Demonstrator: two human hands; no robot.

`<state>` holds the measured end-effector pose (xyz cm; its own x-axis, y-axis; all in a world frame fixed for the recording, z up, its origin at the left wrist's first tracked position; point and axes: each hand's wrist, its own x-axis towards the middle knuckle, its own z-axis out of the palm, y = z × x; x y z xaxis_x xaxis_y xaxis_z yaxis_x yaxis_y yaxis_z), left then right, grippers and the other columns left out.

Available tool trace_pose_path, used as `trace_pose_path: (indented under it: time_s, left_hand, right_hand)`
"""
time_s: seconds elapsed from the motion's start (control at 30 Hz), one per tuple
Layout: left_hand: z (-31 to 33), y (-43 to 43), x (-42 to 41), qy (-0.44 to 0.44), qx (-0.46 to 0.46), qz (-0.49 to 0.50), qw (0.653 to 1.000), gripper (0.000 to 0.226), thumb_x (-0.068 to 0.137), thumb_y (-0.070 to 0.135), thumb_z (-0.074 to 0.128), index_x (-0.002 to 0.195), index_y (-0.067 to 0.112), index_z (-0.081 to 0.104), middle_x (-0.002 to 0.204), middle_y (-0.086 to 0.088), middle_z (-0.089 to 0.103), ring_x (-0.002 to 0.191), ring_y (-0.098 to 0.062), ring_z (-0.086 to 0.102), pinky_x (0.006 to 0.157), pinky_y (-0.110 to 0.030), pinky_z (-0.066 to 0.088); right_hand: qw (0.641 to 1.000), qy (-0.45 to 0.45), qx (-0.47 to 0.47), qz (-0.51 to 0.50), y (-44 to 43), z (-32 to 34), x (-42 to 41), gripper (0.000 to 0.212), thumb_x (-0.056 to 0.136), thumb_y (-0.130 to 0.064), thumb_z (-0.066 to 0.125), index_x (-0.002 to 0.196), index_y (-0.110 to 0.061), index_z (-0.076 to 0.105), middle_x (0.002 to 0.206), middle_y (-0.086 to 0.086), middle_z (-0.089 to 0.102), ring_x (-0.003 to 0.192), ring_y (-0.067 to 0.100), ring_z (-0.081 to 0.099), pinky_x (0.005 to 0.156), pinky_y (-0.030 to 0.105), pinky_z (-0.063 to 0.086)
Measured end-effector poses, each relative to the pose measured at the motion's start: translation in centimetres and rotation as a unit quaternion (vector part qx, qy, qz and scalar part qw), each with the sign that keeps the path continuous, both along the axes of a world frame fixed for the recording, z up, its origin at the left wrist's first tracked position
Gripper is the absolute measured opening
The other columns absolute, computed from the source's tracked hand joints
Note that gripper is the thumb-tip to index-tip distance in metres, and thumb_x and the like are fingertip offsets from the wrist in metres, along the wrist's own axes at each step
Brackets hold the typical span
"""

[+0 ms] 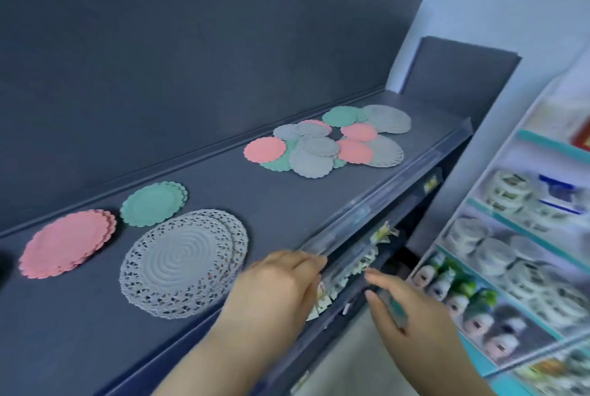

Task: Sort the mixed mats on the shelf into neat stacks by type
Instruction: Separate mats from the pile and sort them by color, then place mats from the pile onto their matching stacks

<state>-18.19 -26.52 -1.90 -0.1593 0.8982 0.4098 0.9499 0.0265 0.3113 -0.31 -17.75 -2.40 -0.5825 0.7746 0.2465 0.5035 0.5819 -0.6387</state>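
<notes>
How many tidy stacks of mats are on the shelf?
3: pink stack at the left, green stack behind, grey lacy stack in front. The mixed pile farther right is unsorted.

1. Short version: nothing here is actually readable, it's all way too blurry.
2. The clear plastic price strip [367,213] on the front edge of the dark grey shelf [271,204] has small paper tags [381,232] tucked in it. There's print on them, but it's just smudges.
3. Red sign [582,140] on the white display rack [523,121], top right: cut off at the edge, no letters to make out.
4. Round white tubs [507,188] with dark labels: illegible.
5. Green-capped bottles [459,293] with pale labels: no words I can catch.
6. Blue-and-white box [557,194]: same deal.
7. Flat grey piece with a teal patch [394,307], pinched in the right hand [424,331]: can't tell if that's print at all.
</notes>
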Motion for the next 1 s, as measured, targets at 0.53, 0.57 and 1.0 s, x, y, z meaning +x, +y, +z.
trace_pose_path:
  time_s: [0.53,0.57,1.0]
  left_hand:
    - [-2.2,20.0,13.5,-0.037,-0.011,0.027,0.999,0.037,0.086,0.027,0.041,0.105,0.018,0.071,0.103,0.005,0.069,0.095,-0.013,0.065,0.072,-0.024,0.055]
    - [-2.0,21.2,13.3,-0.036,-0.005,0.032,0.999,0.037,0.086,0.028,0.041,0.105,0.018,0.071,0.104,0.005,0.069,0.096,-0.013,0.064,0.074,-0.023,0.054]
    - [-0.9,39.8,7.2,-0.011,0.037,0.08,0.996,0.039,0.086,0.029,0.04,0.106,0.015,0.07,0.101,0.001,0.069,0.091,-0.017,0.066,0.067,-0.026,0.055]
  right_hand:
    - [0.996,-0.043,-0.045,0.057,21.2,-1.6,12.0,0.031,0.092,-0.034,0.05,0.123,-0.03,0.054,0.115,-0.018,0.056,0.096,-0.006,0.048,0.083,0.009,0.037]
    - [0.996,-0.039,-0.045,0.068,22.5,-1.6,11.6,0.032,0.092,-0.033,0.05,0.123,-0.03,0.054,0.113,-0.019,0.055,0.099,-0.008,0.047,0.083,0.006,0.035]
    - [0.998,-0.02,-0.019,0.058,41.3,0.8,6.3,0.028,0.091,-0.028,0.053,0.118,-0.033,0.058,0.106,-0.022,0.055,0.074,-0.019,0.048,0.068,-0.004,0.031]
